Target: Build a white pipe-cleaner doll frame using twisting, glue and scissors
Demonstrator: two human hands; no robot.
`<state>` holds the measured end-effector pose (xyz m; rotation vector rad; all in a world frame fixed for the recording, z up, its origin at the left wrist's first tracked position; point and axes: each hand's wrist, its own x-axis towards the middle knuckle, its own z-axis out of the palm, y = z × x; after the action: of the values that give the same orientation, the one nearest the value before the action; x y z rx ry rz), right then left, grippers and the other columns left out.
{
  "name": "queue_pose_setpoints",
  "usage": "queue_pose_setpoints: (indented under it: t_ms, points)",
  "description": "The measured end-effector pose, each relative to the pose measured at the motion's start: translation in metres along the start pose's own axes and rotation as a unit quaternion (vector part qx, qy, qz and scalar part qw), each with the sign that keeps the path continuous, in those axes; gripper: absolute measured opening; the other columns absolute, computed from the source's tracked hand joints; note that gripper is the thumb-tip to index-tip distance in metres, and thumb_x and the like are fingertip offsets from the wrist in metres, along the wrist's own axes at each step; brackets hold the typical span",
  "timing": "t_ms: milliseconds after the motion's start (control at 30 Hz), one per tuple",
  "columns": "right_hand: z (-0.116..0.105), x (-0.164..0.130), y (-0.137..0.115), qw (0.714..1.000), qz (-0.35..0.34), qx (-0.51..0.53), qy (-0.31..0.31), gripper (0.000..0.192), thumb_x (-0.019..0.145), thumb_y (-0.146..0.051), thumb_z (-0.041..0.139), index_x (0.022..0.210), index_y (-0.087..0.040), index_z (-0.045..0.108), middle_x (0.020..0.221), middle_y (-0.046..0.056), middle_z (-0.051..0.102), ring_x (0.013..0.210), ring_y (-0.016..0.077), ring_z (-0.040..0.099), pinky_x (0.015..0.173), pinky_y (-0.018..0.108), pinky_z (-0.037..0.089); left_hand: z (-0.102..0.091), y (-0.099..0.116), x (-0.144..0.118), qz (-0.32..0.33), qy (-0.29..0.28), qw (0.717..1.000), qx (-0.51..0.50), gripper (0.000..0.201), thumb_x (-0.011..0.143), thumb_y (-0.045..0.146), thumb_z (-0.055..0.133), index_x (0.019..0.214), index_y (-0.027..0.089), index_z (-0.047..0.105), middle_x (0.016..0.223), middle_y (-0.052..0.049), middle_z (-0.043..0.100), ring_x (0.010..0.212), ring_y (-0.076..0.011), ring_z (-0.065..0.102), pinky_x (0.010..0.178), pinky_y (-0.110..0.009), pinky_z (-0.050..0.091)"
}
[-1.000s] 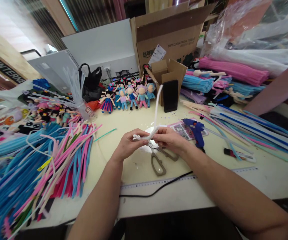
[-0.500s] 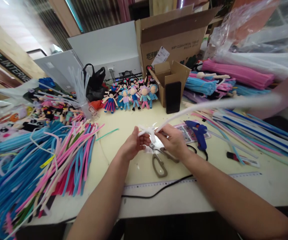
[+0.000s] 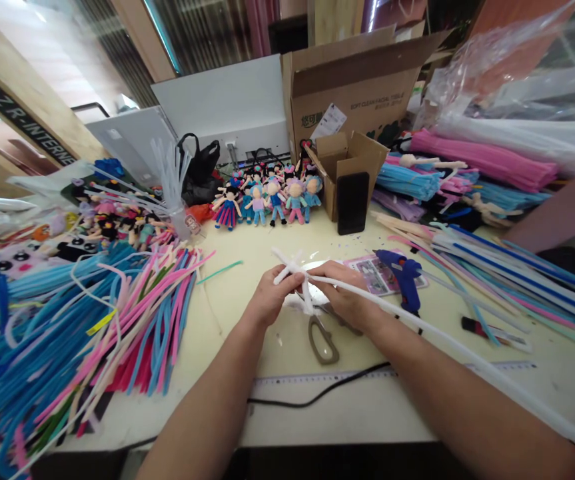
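A pale yellow worktable [image 3: 247, 307] is seen crowded on every side of the grip. Left of the hands a heap of blue and pink pipe cleaners [image 3: 92, 333] is spread. Beyond the hands a row of small dolls [image 3: 267, 200] is stood, with a small open carton [image 3: 350, 160] and a dark phone [image 3: 352, 203] leaned against it. Behind these a large cardboard box [image 3: 357, 73] and a white panel [image 3: 227, 110] are set. To the right of the grip a blue glue gun [image 3: 403, 277] is laid, and further right long bundles of coloured stems [image 3: 507, 280] are stacked. Directly under the hands, grey-handled scissors [image 3: 323, 337] are lying; nearer the body, a ruler [image 3: 317, 380] and a black cord [image 3: 317, 393] are crossed by the forearms.

Both forearms are stretched forward and brought together over the table. A white pipe cleaner [image 3: 417, 327] is held in both hands: its twisted, crossed end is pinched by the left hand [image 3: 270, 300], fingers closed narrowly on it, while the right hand [image 3: 344, 297] is closed around the stem just beside it. From the grip the long free end is run rightwards and back towards the body, above the right forearm.
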<state>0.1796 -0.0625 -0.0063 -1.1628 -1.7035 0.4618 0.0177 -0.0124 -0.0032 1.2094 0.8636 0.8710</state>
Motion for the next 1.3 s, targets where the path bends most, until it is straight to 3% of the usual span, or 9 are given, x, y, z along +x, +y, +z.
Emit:
queue_pose_setpoints:
  t_ms: [300,433,533,633,767,867,967,1100,1300]
  points:
    - [-0.004,0.004,-0.008,0.998,0.047,0.037,-0.013,0.017,0.085,-0.03,0.055,0.079,-0.021,0.07,0.078,0.003,0.069,0.072,0.0158,0.061,0.066,0.027,0.043,-0.009,0.005,0.001,0.047,-0.045,0.995,0.081,0.025,0.069,0.036,0.069,0.081,0.014,0.067,0.07,-0.002,0.065,0.067,-0.0155,0.058,0.066,-0.028,0.044]
    - [-0.003,0.005,-0.008,0.984,0.138,0.105,-0.025,0.017,0.08,-0.032,0.06,0.075,-0.018,0.069,0.064,-0.001,0.062,0.059,0.0124,0.054,0.055,0.024,0.039,-0.011,0.007,0.0,0.056,-0.052,0.992,0.102,0.024,0.069,0.036,0.069,0.079,0.015,0.067,0.069,-0.002,0.064,0.067,-0.0155,0.057,0.067,-0.028,0.043]
    - [-0.004,0.006,-0.007,0.947,0.233,0.209,-0.066,0.02,0.074,-0.035,0.065,0.07,-0.015,0.065,0.058,-0.002,0.056,0.052,0.0098,0.048,0.049,0.022,0.036,-0.013,0.009,-0.001,0.055,-0.063,0.99,0.114,0.022,0.069,0.035,0.069,0.077,0.014,0.066,0.066,-0.001,0.062,0.064,-0.0145,0.055,0.065,-0.027,0.042]
    - [-0.005,0.006,-0.007,0.886,0.292,0.336,-0.127,0.026,0.07,-0.039,0.069,0.067,-0.014,0.061,0.055,-0.002,0.053,0.047,0.0072,0.044,0.045,0.021,0.032,-0.014,0.011,-0.003,0.05,-0.076,0.989,0.116,0.021,0.066,0.034,0.071,0.073,0.014,0.066,0.064,-0.001,0.061,0.063,-0.0142,0.054,0.064,-0.027,0.041]
    - [-0.001,0.002,-0.009,0.802,0.317,0.479,-0.163,0.027,0.065,-0.035,0.074,0.065,-0.014,0.058,0.055,-0.003,0.052,0.046,0.0051,0.042,0.045,0.019,0.028,-0.014,0.012,-0.005,0.045,-0.095,0.99,0.091,0.02,0.063,0.031,0.073,0.07,0.014,0.066,0.064,-0.001,0.062,0.062,-0.0145,0.054,0.062,-0.027,0.041]
    - [0.004,0.0,-0.01,0.776,0.306,0.53,-0.152,0.025,0.065,-0.032,0.075,0.066,-0.014,0.057,0.055,-0.004,0.051,0.047,0.0051,0.041,0.046,0.019,0.028,-0.011,0.01,-0.007,0.052,-0.097,0.993,0.05,0.02,0.062,0.03,0.073,0.071,0.014,0.066,0.064,-0.001,0.062,0.061,-0.0143,0.054,0.062,-0.027,0.041]
    - [0.006,0.0,-0.009,0.791,0.279,0.533,-0.115,0.024,0.067,-0.031,0.074,0.065,-0.015,0.056,0.056,-0.004,0.051,0.048,0.0055,0.04,0.047,0.02,0.026,-0.007,0.008,-0.007,0.06,-0.09,0.994,-0.007,0.024,0.062,0.032,0.074,0.075,0.014,0.066,0.064,-0.001,0.061,0.062,-0.014,0.054,0.062,-0.027,0.041]
    - [0.002,0.004,-0.007,0.84,0.252,0.477,-0.055,0.025,0.07,-0.033,0.071,0.063,-0.016,0.054,0.054,-0.005,0.049,0.048,0.006,0.036,0.047,0.021,0.024,-0.002,0.007,-0.004,0.069,-0.093,0.991,-0.062,0.03,0.063,0.039,0.072,0.078,0.014,0.065,0.063,-0.001,0.06,0.06,-0.0132,0.053,0.061,-0.027,0.04]
    - [0.002,0.006,-0.009,0.925,0.222,0.305,0.038,0.025,0.071,-0.035,0.067,0.061,-0.018,0.052,0.054,-0.005,0.046,0.052,0.0087,0.039,0.05,0.023,0.029,0.0,0.0,0.004,0.026,0.009,0.999,-0.023,0.022,0.066,0.036,0.071,0.068,0.015,0.064,0.06,0.001,0.057,0.055,-0.0089,0.046,0.057,-0.023,0.035]
